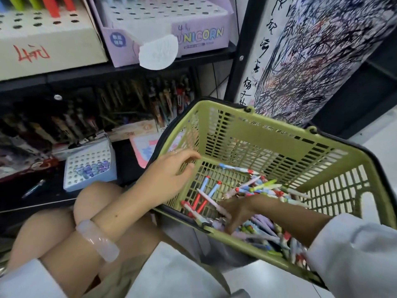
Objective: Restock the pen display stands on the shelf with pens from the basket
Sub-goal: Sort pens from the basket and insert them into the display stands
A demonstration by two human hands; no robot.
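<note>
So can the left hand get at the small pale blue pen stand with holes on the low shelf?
Probably yes: the left hand rests on the green plastic basket rim holding nothing, and the pale blue pen stand sits nearby with nothing between.

Basket [268,134] top open, unobstructed

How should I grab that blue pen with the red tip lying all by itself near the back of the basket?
Pinch the blue pen across the middle of its barrel, coming straight down from above. It lies flat on the bare basket floor, apart from the pile, so nothing blocks its long sides. The left hand at the rim looks closest.
</note>
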